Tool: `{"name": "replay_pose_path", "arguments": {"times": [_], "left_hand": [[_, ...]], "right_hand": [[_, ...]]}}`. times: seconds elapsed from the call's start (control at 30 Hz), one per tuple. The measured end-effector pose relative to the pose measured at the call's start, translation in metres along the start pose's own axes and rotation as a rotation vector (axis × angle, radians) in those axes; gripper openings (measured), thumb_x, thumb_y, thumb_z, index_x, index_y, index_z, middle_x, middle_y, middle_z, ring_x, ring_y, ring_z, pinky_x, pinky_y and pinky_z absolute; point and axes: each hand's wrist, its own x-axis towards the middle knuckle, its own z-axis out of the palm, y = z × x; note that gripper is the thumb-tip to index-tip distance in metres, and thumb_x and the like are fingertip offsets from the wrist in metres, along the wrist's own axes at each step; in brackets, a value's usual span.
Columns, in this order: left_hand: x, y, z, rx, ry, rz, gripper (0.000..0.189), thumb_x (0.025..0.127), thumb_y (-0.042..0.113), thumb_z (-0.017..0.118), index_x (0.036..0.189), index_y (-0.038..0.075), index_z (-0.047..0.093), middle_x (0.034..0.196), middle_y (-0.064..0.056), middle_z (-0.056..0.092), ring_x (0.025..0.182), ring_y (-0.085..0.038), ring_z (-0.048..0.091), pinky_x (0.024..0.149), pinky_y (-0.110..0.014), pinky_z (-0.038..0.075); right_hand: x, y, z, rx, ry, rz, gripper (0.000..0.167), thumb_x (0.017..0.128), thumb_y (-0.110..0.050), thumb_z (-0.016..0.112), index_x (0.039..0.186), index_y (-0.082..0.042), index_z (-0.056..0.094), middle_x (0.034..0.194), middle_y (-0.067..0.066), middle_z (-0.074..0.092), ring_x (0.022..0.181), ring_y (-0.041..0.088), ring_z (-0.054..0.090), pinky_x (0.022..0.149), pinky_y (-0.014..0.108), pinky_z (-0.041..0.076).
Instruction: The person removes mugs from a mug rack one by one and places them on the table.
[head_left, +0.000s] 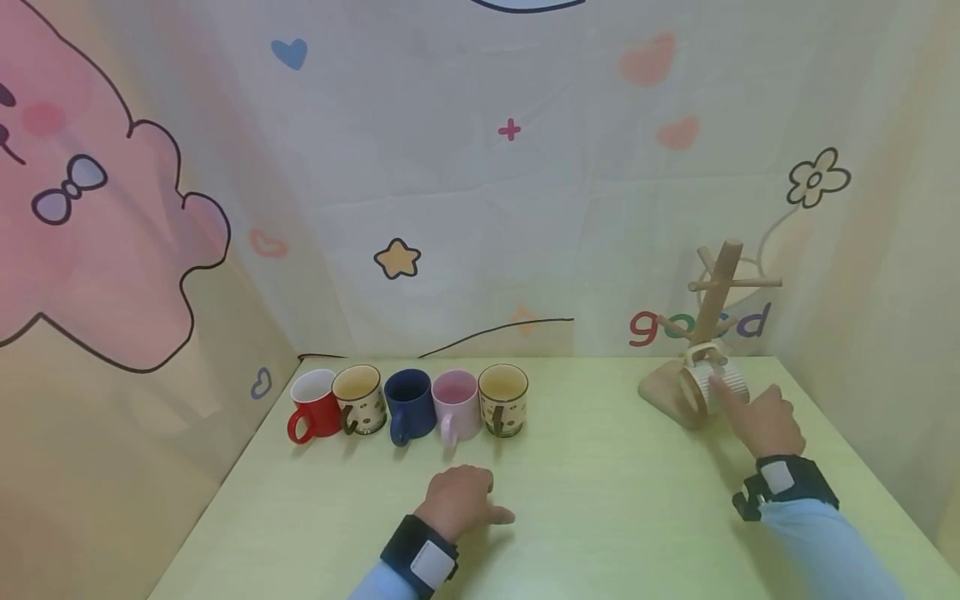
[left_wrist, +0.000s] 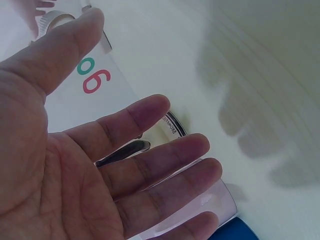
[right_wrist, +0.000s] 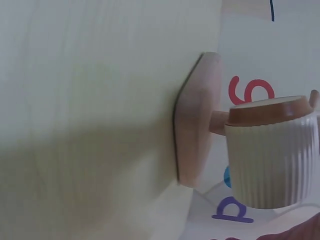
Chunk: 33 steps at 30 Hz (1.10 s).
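Observation:
A white ribbed mug [head_left: 737,383] with a brown rim hangs sideways by its handle on a low peg of the wooden mug tree [head_left: 718,292]. My right hand [head_left: 767,421] is at the mug's side, its index finger reaching against the ribbed wall. In the right wrist view only a sliver of that hand shows, below the mug [right_wrist: 272,160]. My left hand [head_left: 454,502] is over the table in front of the row of mugs, fingers loosely extended. The left wrist view shows its bare palm [left_wrist: 95,170], holding nothing.
Along the back left stand a red mug [head_left: 324,417], a patterned cream mug [head_left: 369,412], a blue mug [head_left: 420,408], a pink mug [head_left: 467,408] and another patterned cream mug [head_left: 516,408]. A printed curtain [head_left: 465,192] hangs behind the table [head_left: 592,500].

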Motion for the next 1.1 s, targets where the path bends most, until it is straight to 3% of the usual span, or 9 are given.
{"name": "replay_pose_path", "arguments": {"times": [0.13, 0.33, 0.53, 0.77, 0.97, 1.1], "left_hand": [[0.0, 0.0, 0.0, -0.001, -0.005, -0.009, 0.049, 0.077, 0.052, 0.079, 0.097, 0.009, 0.069, 0.078, -0.001, 0.06, 0.069, -0.018, 0.053, 0.062, -0.038, 0.047], [-0.001, -0.001, 0.002, 0.0, -0.005, -0.012, 0.049, 0.077, 0.052, 0.08, 0.097, 0.008, 0.069, 0.078, -0.001, 0.06, 0.07, -0.018, 0.054, 0.063, -0.038, 0.048], [-0.001, 0.0, 0.001, 0.008, -0.006, -0.022, 0.049, 0.077, 0.052, 0.08, 0.097, 0.009, 0.069, 0.079, -0.001, 0.061, 0.07, -0.019, 0.055, 0.064, -0.039, 0.048], [-0.002, -0.001, 0.001, 0.014, 0.0, -0.019, 0.048, 0.077, 0.052, 0.08, 0.096, 0.009, 0.07, 0.078, -0.001, 0.061, 0.069, -0.018, 0.054, 0.063, -0.039, 0.048], [0.0, -0.002, 0.002, 0.01, -0.009, -0.024, 0.048, 0.077, 0.052, 0.08, 0.097, 0.01, 0.07, 0.078, 0.0, 0.06, 0.07, -0.018, 0.054, 0.064, -0.039, 0.048], [0.001, -0.003, 0.002, 0.011, -0.011, -0.027, 0.048, 0.077, 0.052, 0.079, 0.097, 0.01, 0.07, 0.078, 0.0, 0.06, 0.07, -0.018, 0.054, 0.064, -0.039, 0.048]], "right_hand": [[0.003, 0.007, 0.007, 0.022, -0.061, 0.005, 0.122, 0.087, -0.082, 0.026, 0.141, 0.026, 0.008, 0.136, 0.052, 0.026, 0.12, 0.065, 0.037, 0.091, 0.067, 0.04], [0.004, 0.009, 0.014, 0.076, -0.149, -0.006, 0.12, 0.09, -0.08, 0.02, 0.141, 0.027, -0.001, 0.142, 0.053, 0.011, 0.13, 0.066, 0.02, 0.105, 0.067, 0.027], [0.004, 0.005, 0.017, 0.149, -0.152, -0.026, 0.117, 0.092, -0.078, 0.019, 0.14, 0.028, 0.01, 0.141, 0.051, 0.02, 0.129, 0.063, 0.027, 0.105, 0.066, 0.03], [0.004, -0.001, 0.021, 0.322, -0.15, 0.037, 0.119, 0.086, -0.082, 0.018, 0.142, 0.023, 0.018, 0.138, 0.045, 0.033, 0.125, 0.057, 0.04, 0.1, 0.061, 0.039], [0.004, -0.003, 0.024, 0.533, -0.257, 0.062, 0.123, 0.082, -0.086, 0.025, 0.151, 0.013, 0.001, 0.154, 0.039, 0.012, 0.141, 0.051, 0.023, 0.112, 0.057, 0.026], [0.004, -0.004, 0.026, 0.601, -0.251, 0.083, 0.123, 0.083, -0.085, 0.03, 0.152, 0.012, -0.001, 0.156, 0.036, 0.01, 0.143, 0.049, 0.02, 0.113, 0.055, 0.022]]}}
